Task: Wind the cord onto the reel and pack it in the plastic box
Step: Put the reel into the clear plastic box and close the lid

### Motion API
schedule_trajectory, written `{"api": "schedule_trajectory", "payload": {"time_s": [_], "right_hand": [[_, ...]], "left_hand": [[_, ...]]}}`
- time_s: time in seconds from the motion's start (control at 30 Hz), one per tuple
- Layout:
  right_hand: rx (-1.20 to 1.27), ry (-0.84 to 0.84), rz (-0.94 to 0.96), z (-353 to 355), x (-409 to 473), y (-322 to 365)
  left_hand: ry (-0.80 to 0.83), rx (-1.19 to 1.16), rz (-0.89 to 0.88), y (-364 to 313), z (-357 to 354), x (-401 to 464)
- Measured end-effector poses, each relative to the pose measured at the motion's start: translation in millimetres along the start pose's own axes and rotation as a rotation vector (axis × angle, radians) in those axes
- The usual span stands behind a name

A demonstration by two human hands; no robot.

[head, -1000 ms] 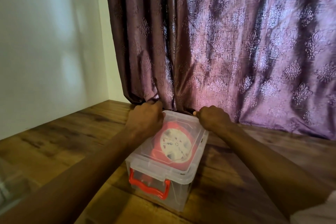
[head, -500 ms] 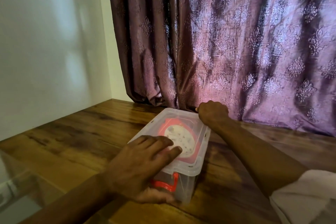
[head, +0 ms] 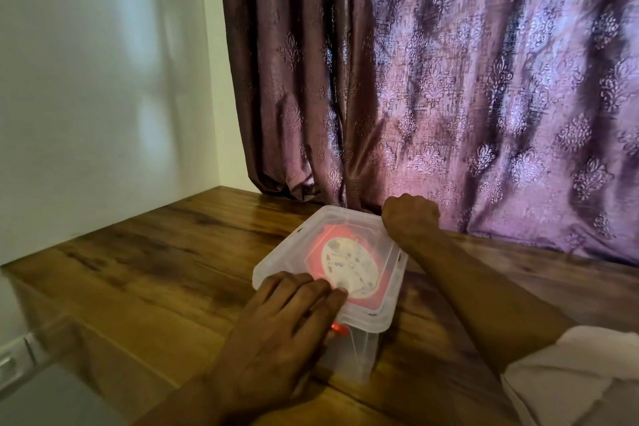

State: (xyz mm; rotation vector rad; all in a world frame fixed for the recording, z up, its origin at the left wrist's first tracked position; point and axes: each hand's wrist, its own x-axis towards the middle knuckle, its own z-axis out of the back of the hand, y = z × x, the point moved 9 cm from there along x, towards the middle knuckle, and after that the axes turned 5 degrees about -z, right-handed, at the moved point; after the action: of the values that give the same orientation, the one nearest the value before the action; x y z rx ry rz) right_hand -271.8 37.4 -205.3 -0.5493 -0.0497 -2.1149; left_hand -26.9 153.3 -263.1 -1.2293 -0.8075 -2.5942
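Observation:
A clear plastic box [head: 359,353] stands on the wooden table, its translucent lid [head: 294,252] on top. Through the lid shows the red reel [head: 345,266] with its white round face; the cord itself is hidden. My left hand [head: 283,332] lies flat over the near end of the lid, fingers spread, thumb side hanging over the red latch [head: 338,328]. My right hand [head: 409,216] is curled into a fist on the far right corner of the lid.
A purple patterned curtain [head: 449,79] hangs right behind the box. A white wall [head: 103,79] borders the table on the left. The wooden table [head: 155,270] ends at a near-left edge, below which a white strip [head: 17,360] shows.
My left hand came from the lid's far left corner to its near end and now lies flat there. The right hand has stayed on the far right corner.

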Motion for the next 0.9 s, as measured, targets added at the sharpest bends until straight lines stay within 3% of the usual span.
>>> {"api": "schedule_trajectory", "payload": {"time_s": [0.2, 0.4, 0.67, 0.77, 0.9], "right_hand": [[0.014, -0.008, 0.007, -1, 0, 0], [0.008, -0.014, 0.035, 2, -3, 2], [0.154, -0.019, 0.048, 2, -3, -3], [0.302, 0.077, 0.047, -7, 0, -2], [0.406, 0.336, 0.027, -31, -2, 7]], "left_hand": [[-0.003, 0.060, 0.102, 2, -5, 19], [-0.139, 0.071, 0.078, 6, -4, 38], [-0.101, -0.109, 0.221, 29, -9, 39], [-0.029, -0.217, 0.269, 40, -10, 37], [0.065, -0.386, 0.348, 74, -13, 25]]}}
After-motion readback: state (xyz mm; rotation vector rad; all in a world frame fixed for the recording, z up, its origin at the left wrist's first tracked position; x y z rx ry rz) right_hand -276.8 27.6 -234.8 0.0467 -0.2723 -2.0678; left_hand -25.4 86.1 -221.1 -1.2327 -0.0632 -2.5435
